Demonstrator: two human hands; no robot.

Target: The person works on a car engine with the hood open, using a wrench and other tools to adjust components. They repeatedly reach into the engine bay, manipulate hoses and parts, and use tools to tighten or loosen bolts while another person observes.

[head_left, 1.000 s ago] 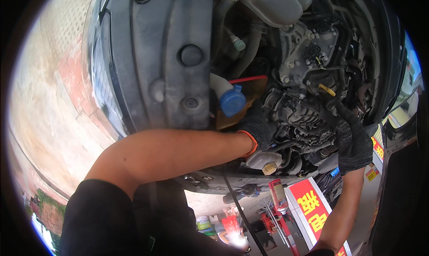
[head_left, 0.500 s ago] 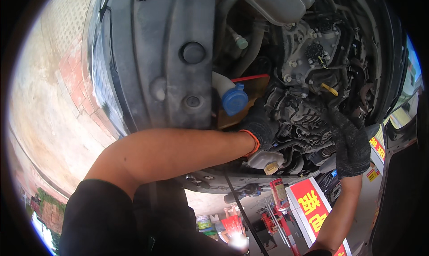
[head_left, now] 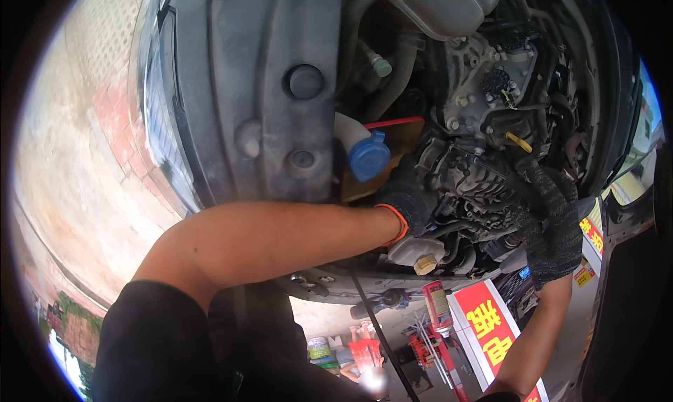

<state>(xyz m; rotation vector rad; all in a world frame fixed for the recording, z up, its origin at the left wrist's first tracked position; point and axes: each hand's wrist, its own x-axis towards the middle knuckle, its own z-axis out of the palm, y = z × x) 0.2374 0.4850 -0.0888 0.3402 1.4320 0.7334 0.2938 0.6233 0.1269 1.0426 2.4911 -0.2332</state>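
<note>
Reaching both gloved hands down into the open engine bay.

My left hand (head_left: 410, 199), in a dark knit glove with an orange cuff, is buried beside the round blue plastic reservoir cap (head_left: 369, 157) and above the pale tank with a tan cap (head_left: 419, 251), probably feeling for something underneath; whether those fingers are closed I cannot tell. My right hand (head_left: 554, 227) wraps shut around a black hose (head_left: 522, 174) just below the yellow dipstick loop (head_left: 520, 142), steadying it against the grey metal engine block (head_left: 484, 100).
</note>
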